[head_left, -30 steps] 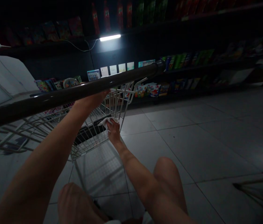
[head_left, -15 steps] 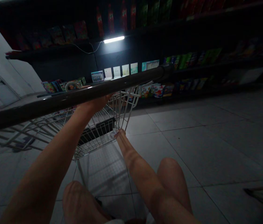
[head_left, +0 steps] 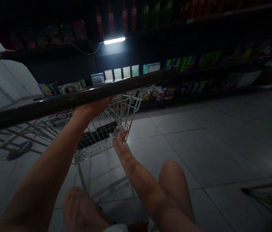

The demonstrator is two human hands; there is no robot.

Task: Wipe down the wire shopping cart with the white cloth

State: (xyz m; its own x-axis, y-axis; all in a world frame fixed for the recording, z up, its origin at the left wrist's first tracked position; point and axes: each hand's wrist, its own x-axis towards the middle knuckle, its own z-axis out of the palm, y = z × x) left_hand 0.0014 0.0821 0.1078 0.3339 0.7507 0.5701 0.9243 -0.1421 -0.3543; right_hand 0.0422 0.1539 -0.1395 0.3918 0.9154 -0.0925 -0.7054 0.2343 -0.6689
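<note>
Along a dim shop aisle, a wire cart stands on grey floor tiles, its dark handle running across the view close to the camera. The left hand is up at that handle, with its back showing below the bar and its fingers hidden behind it, so I cannot tell how tightly they grip.

The right hand reaches lower, to the near corner of the cart's wire frame. Its fingers are closed together, pinching a small white cloth against the wires. The cloth is mostly tucked in at the fingertips, and blur hides exactly how it is held.

The person's bare knees show at the bottom of the view, with both arms stretching forward past them. A black mat or similar panel lies in the cart's wire basket, just beyond the right hand.

Beyond the cart, dark shelves hold snack packs, pale cards and, higher up, red bottles. A bright strip lamp is fixed under one shelf. A white panel fills the far left.
</note>
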